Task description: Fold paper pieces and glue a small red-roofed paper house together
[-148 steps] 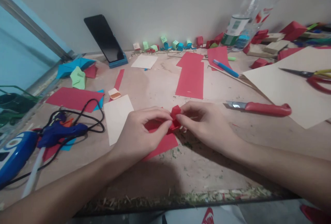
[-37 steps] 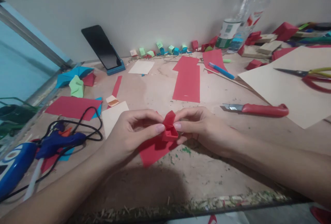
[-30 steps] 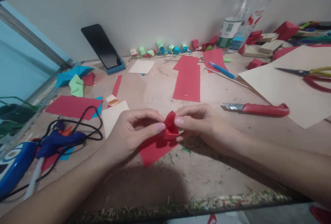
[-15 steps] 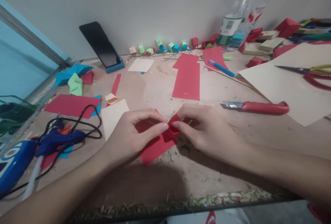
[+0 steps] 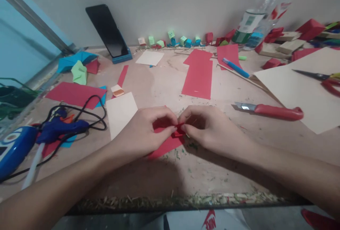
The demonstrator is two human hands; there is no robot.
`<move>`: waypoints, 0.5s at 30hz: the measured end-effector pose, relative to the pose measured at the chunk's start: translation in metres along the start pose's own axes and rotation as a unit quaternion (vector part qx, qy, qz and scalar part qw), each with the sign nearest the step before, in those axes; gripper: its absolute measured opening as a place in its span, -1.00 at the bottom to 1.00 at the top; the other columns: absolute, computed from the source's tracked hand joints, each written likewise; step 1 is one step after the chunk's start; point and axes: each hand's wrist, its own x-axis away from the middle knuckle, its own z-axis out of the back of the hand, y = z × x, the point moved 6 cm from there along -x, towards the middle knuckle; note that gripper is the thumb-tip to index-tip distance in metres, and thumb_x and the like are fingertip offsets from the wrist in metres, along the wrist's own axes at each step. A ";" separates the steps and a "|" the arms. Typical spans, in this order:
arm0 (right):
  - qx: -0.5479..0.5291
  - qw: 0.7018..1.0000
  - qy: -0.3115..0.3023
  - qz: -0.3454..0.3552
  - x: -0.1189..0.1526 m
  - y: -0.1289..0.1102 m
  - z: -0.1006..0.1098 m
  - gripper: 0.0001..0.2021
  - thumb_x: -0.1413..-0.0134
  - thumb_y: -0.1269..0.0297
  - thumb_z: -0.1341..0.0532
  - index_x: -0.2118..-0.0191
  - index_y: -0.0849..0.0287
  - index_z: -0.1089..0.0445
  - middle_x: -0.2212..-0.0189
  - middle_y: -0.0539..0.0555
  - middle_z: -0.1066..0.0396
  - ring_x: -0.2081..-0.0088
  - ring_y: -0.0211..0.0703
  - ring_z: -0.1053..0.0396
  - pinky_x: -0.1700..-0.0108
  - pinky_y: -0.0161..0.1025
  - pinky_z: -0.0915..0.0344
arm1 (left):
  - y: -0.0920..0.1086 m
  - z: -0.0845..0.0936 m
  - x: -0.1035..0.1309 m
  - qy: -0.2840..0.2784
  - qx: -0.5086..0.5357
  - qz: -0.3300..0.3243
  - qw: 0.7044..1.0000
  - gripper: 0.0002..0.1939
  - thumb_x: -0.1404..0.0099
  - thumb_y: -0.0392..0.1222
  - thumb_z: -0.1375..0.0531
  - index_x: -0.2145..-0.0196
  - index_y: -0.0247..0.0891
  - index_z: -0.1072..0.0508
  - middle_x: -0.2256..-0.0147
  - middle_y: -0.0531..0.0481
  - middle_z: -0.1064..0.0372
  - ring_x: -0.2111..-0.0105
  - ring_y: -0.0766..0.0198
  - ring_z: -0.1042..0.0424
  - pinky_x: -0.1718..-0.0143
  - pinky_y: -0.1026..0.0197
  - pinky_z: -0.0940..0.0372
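Observation:
Between both hands is a small folded red paper piece, pinched at the centre near the front of the table. My left hand grips its left side between thumb and fingers. From the right, my right hand pinches it, with fingertips almost touching those of the left. A flat red sheet lies beneath, partly covered by my left hand. The fingers hide most of the small piece's shape.
A red-handled knife lies right of my hands, with scissors beyond. At left are a blue glue gun and its looped cable. A phone and bottles stand at the back.
The small red piece now sits lower and is more hidden between the fingertips, which have come closer together. The view has shifted slightly, so the table objects appear displaced.

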 end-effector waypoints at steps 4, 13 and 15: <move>-0.006 1.000 -0.018 0.013 -0.003 -0.001 0.003 -0.81 -0.10 0.57 -0.19 0.31 0.18 -0.51 0.37 0.00 -0.58 0.33 -0.21 -0.51 0.28 -0.30 -0.39 | 0.003 0.000 0.001 0.006 -0.001 -0.038 0.999 -0.76 -0.24 -0.55 -0.20 0.33 -0.26 -0.57 0.32 0.10 -0.56 0.28 0.35 -0.51 0.16 0.30 -0.35; -0.025 1.000 -0.008 0.003 -0.006 -0.005 0.006 -0.81 -0.06 0.55 -0.19 0.35 0.19 -0.53 0.33 0.03 -0.60 0.33 -0.20 -0.51 0.26 -0.27 -0.40 | -0.004 0.001 -0.002 -0.003 0.066 -0.022 0.998 -0.78 -0.25 -0.52 -0.24 0.35 -0.26 -0.63 0.27 0.02 -0.57 0.23 0.28 -0.55 0.11 0.23 -0.39; -0.031 0.999 -0.022 0.005 -0.006 -0.007 0.006 -0.82 -0.07 0.53 -0.19 0.36 0.19 -0.53 0.30 0.05 -0.60 0.30 -0.19 -0.51 0.23 -0.26 -0.41 | -0.003 0.001 -0.003 -0.007 0.065 -0.023 0.998 -0.77 -0.26 -0.52 -0.24 0.35 -0.26 -0.64 0.26 0.01 -0.57 0.22 0.29 -0.55 0.11 0.23 -0.39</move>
